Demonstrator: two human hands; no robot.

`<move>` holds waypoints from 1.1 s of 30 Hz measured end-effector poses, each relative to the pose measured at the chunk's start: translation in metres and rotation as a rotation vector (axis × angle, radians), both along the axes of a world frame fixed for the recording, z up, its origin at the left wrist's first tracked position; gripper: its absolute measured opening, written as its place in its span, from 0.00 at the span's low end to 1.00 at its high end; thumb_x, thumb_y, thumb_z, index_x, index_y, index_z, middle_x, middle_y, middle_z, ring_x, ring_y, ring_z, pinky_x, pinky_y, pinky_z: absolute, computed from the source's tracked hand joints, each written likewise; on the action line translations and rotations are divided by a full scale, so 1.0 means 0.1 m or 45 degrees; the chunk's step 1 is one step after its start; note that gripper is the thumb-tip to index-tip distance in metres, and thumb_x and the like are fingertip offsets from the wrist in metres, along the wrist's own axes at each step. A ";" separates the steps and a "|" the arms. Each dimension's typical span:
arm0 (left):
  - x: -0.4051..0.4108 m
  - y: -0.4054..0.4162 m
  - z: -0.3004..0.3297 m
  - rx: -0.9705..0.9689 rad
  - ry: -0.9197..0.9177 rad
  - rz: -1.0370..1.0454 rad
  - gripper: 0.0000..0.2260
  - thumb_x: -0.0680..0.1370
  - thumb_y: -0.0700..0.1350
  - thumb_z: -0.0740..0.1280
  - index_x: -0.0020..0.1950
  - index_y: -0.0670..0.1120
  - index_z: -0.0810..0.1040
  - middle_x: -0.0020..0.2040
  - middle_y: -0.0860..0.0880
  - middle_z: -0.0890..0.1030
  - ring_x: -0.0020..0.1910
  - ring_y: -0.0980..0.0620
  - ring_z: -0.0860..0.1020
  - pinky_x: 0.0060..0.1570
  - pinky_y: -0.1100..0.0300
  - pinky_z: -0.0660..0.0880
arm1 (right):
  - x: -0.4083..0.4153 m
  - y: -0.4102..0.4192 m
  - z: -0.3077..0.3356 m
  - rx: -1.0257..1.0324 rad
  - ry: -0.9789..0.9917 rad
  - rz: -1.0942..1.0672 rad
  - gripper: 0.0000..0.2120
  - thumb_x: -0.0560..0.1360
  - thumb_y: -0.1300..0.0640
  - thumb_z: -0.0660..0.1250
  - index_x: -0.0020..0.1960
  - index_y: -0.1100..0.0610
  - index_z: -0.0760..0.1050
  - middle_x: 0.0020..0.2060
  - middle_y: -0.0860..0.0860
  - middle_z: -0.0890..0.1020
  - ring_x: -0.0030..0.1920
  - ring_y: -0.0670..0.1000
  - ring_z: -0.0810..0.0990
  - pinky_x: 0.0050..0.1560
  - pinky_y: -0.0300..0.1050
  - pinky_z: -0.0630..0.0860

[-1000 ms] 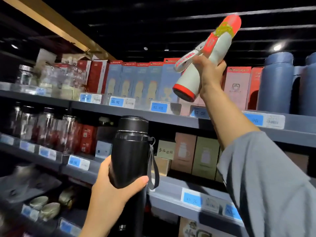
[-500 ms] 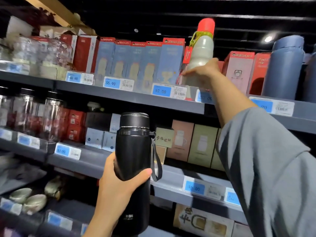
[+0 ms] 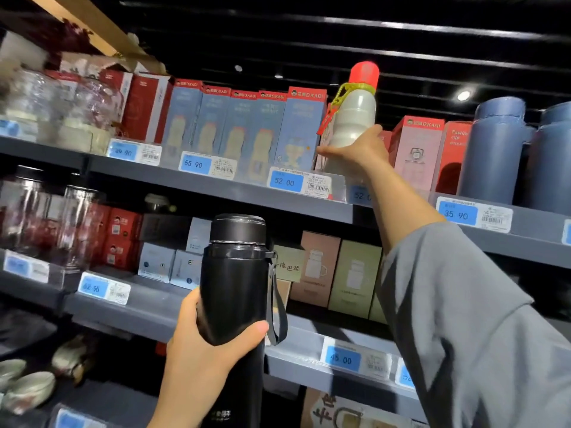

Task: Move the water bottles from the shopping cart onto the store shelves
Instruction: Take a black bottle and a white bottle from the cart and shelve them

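Placement is in hand: the white bottle with the red cap [image 3: 355, 118] is held upright by the right hand [image 3: 358, 152] on the upper shelf [image 3: 216, 186], between boxes; release is judged next, then shelving of the black flask [image 3: 236, 282] gripped in the left hand [image 3: 200, 353]

Head view, angled up, near shelves [image 3: 216, 193]

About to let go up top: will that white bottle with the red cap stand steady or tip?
The white bottle looks tall and narrow, so probably tippy. The right hand holds it low; boxes close alongside may steady it.
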State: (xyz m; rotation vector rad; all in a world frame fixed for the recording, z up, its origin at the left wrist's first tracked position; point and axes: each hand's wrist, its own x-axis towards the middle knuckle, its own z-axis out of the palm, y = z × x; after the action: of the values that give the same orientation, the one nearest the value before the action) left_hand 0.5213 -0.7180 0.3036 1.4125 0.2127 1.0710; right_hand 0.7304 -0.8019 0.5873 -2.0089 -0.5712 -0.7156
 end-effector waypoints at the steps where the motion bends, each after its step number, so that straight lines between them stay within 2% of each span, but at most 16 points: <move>1: -0.01 0.00 0.00 0.006 -0.007 -0.002 0.33 0.61 0.47 0.80 0.61 0.59 0.70 0.52 0.58 0.79 0.49 0.61 0.77 0.43 0.65 0.71 | -0.04 -0.02 0.00 0.000 -0.004 -0.016 0.58 0.62 0.36 0.77 0.76 0.60 0.47 0.68 0.58 0.69 0.66 0.59 0.72 0.55 0.53 0.72; 4: -0.03 0.00 0.00 0.027 -0.023 0.005 0.33 0.61 0.48 0.80 0.62 0.59 0.70 0.51 0.61 0.78 0.48 0.62 0.77 0.42 0.66 0.72 | -0.25 -0.12 -0.13 0.123 -0.268 -0.147 0.57 0.65 0.34 0.73 0.78 0.60 0.46 0.74 0.58 0.61 0.73 0.59 0.62 0.66 0.55 0.66; 6: -0.03 -0.04 0.01 0.047 -0.037 0.032 0.34 0.61 0.48 0.80 0.61 0.61 0.68 0.52 0.61 0.77 0.49 0.63 0.77 0.41 0.68 0.71 | -0.51 -0.22 -0.42 0.260 -0.567 -0.083 0.46 0.70 0.38 0.69 0.78 0.58 0.53 0.72 0.55 0.65 0.70 0.55 0.64 0.65 0.51 0.67; 8: -0.01 -0.11 0.01 0.058 -0.060 0.040 0.34 0.61 0.48 0.80 0.60 0.63 0.66 0.50 0.62 0.77 0.47 0.66 0.77 0.37 0.72 0.70 | -0.83 -0.33 -0.94 0.282 -0.693 0.165 0.34 0.73 0.44 0.68 0.74 0.55 0.61 0.64 0.50 0.71 0.64 0.50 0.69 0.59 0.43 0.69; 9: 0.00 -0.16 0.01 0.062 -0.068 0.032 0.34 0.61 0.48 0.80 0.60 0.64 0.66 0.50 0.62 0.77 0.46 0.69 0.76 0.36 0.73 0.71 | -0.98 -0.40 -1.28 0.239 -0.637 0.297 0.31 0.74 0.44 0.68 0.72 0.52 0.63 0.62 0.47 0.72 0.62 0.46 0.71 0.59 0.40 0.69; 11: 0.05 -0.25 -0.01 0.092 -0.081 0.002 0.37 0.59 0.51 0.81 0.62 0.64 0.66 0.50 0.65 0.78 0.47 0.69 0.76 0.41 0.71 0.72 | -1.28 -0.53 -2.00 0.178 -0.323 0.480 0.27 0.74 0.39 0.68 0.69 0.45 0.66 0.60 0.38 0.74 0.61 0.38 0.72 0.62 0.37 0.70; 13: 0.11 -0.35 -0.03 0.137 -0.063 -0.011 0.41 0.56 0.54 0.81 0.64 0.66 0.65 0.51 0.65 0.79 0.49 0.65 0.78 0.47 0.62 0.76 | -1.52 -0.64 -2.51 0.284 0.009 0.617 0.26 0.69 0.36 0.69 0.65 0.40 0.69 0.56 0.34 0.78 0.59 0.35 0.75 0.62 0.38 0.74; 15: 0.16 -0.46 -0.04 0.217 -0.010 -0.003 0.44 0.54 0.57 0.80 0.66 0.68 0.63 0.54 0.63 0.79 0.52 0.61 0.79 0.53 0.54 0.77 | -1.62 -0.71 -2.74 0.407 0.211 0.717 0.25 0.69 0.42 0.70 0.65 0.40 0.70 0.53 0.32 0.80 0.54 0.33 0.77 0.54 0.31 0.75; 17: 0.20 -0.60 -0.05 0.381 0.046 0.000 0.45 0.57 0.60 0.78 0.68 0.69 0.58 0.60 0.63 0.75 0.58 0.59 0.76 0.57 0.51 0.75 | -1.66 -0.78 -2.75 0.447 0.325 0.765 0.25 0.68 0.45 0.69 0.65 0.41 0.69 0.51 0.30 0.79 0.52 0.31 0.77 0.47 0.24 0.72; 19: 0.22 -0.76 -0.05 0.585 0.088 0.001 0.43 0.60 0.66 0.71 0.70 0.68 0.53 0.67 0.64 0.67 0.65 0.60 0.69 0.62 0.52 0.71 | -1.67 -0.86 -2.72 0.487 0.413 0.773 0.27 0.68 0.42 0.72 0.64 0.42 0.68 0.50 0.32 0.81 0.51 0.33 0.79 0.46 0.27 0.73; 21: 0.25 -0.91 -0.04 0.748 0.088 -0.032 0.41 0.62 0.67 0.63 0.71 0.68 0.48 0.71 0.65 0.59 0.69 0.63 0.62 0.68 0.56 0.66 | -1.64 -0.95 -2.73 0.563 0.442 0.728 0.34 0.62 0.45 0.79 0.63 0.45 0.67 0.49 0.37 0.82 0.50 0.37 0.81 0.45 0.31 0.76; 24: 0.30 -1.01 -0.07 0.995 0.060 -0.200 0.46 0.68 0.52 0.71 0.71 0.70 0.39 0.72 0.71 0.49 0.72 0.68 0.52 0.73 0.58 0.58 | -1.60 -1.09 -2.76 0.712 0.402 0.569 0.44 0.52 0.48 0.85 0.63 0.47 0.67 0.50 0.44 0.84 0.50 0.42 0.83 0.45 0.37 0.79; 26: 0.31 -1.03 -0.10 1.095 0.067 -0.295 0.51 0.68 0.48 0.73 0.68 0.75 0.35 0.71 0.76 0.45 0.72 0.70 0.47 0.74 0.59 0.55 | -1.56 -1.22 -2.76 0.810 0.367 0.541 0.43 0.51 0.52 0.83 0.63 0.50 0.70 0.50 0.47 0.84 0.50 0.46 0.84 0.43 0.39 0.80; 28: 0.31 -1.04 -0.15 1.033 0.042 -0.377 0.51 0.66 0.49 0.75 0.67 0.77 0.38 0.70 0.76 0.49 0.72 0.71 0.51 0.72 0.60 0.58 | -1.54 -1.33 -2.75 0.866 0.339 0.552 0.38 0.55 0.55 0.80 0.63 0.53 0.71 0.50 0.51 0.84 0.50 0.49 0.84 0.43 0.40 0.81; 30: 0.32 -1.06 -0.25 0.906 0.034 -0.446 0.51 0.63 0.51 0.77 0.66 0.80 0.42 0.69 0.76 0.55 0.71 0.69 0.58 0.69 0.59 0.64 | -1.53 -1.41 -2.73 0.835 0.306 0.518 0.36 0.56 0.53 0.79 0.62 0.53 0.72 0.50 0.50 0.84 0.50 0.49 0.84 0.43 0.39 0.81; 33: 0.34 -1.10 -0.41 0.778 0.057 -0.516 0.46 0.60 0.56 0.76 0.68 0.76 0.51 0.67 0.73 0.64 0.66 0.68 0.66 0.63 0.58 0.72 | -1.53 -1.48 -2.70 0.793 0.226 0.466 0.33 0.58 0.54 0.78 0.61 0.51 0.72 0.50 0.48 0.83 0.50 0.47 0.84 0.43 0.39 0.80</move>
State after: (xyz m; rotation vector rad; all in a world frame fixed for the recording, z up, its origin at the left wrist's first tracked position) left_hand 0.5555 -0.8282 0.2625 1.9196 -0.3918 0.7912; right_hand 0.5778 -0.9499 0.3169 -1.3252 -0.5128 -0.4148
